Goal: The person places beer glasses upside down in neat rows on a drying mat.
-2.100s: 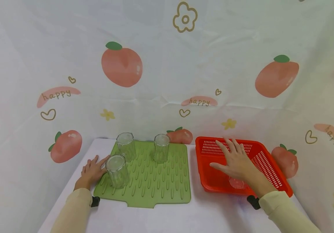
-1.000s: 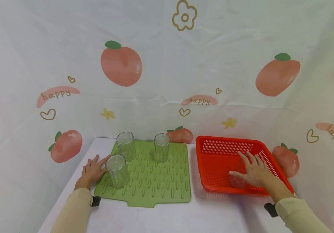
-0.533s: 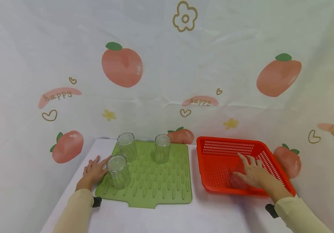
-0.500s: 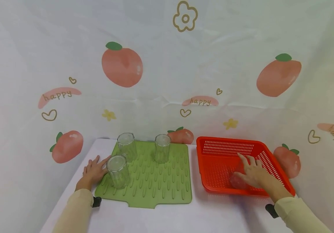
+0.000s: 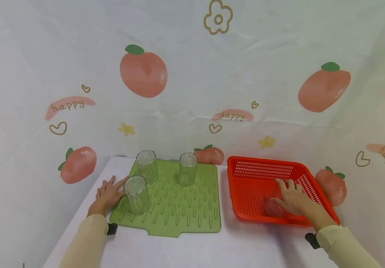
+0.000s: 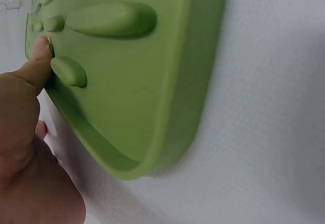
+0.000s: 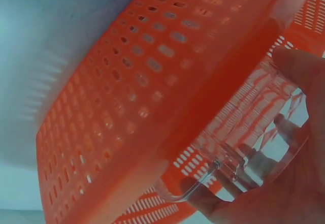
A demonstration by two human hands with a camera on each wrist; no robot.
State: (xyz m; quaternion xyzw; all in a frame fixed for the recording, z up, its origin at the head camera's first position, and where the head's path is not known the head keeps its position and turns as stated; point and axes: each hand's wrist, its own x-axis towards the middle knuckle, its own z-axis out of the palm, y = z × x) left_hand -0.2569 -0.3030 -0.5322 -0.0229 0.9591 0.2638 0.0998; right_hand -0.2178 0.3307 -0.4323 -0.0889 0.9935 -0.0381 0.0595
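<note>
Inside the red plastic basket, my right hand grips a clear drinking glass that lies near the basket's front wall. The right wrist view shows fingers and thumb curled round this glass, close behind the slotted wall. At the left, my left hand rests with spread fingers by the edge of the green ribbed mat; its thumb touches the mat's edge. Beside that hand a clear glass stands upside down on the mat.
Two more upturned glasses stand toward the back of the mat, a left one and a middle one. White cloth covers the table, and a fruit-print curtain hangs close behind mat and basket.
My right hand has come down and to the right from above the basket, and its fingers have closed round the glass there. The left hand and the glasses on the mat stay put.
</note>
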